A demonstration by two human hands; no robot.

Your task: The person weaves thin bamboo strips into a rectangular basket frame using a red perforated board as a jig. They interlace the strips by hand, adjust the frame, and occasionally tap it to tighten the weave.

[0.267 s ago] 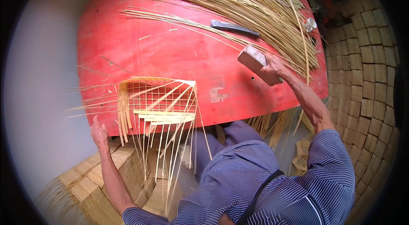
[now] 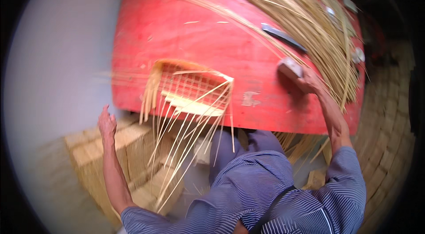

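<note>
While your left hand (image 2: 107,125) hangs empty at left, your right hand (image 2: 310,81) grips the block (image 2: 289,70) right of the near-side woven basket (image 2: 195,106), apparently positioning it, so the next move calls for steadiness.

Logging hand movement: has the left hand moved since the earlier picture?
Yes, leftward: earlier the left hand overlapped the near-left corner of the red table; now it shows left of that corner.

The head-worn fisheye camera faces downward at close range (straight edges bend toward the rim), viewing the red desk (image 2: 190,43) beyond the wearer's striped shirt (image 2: 250,174).
</note>
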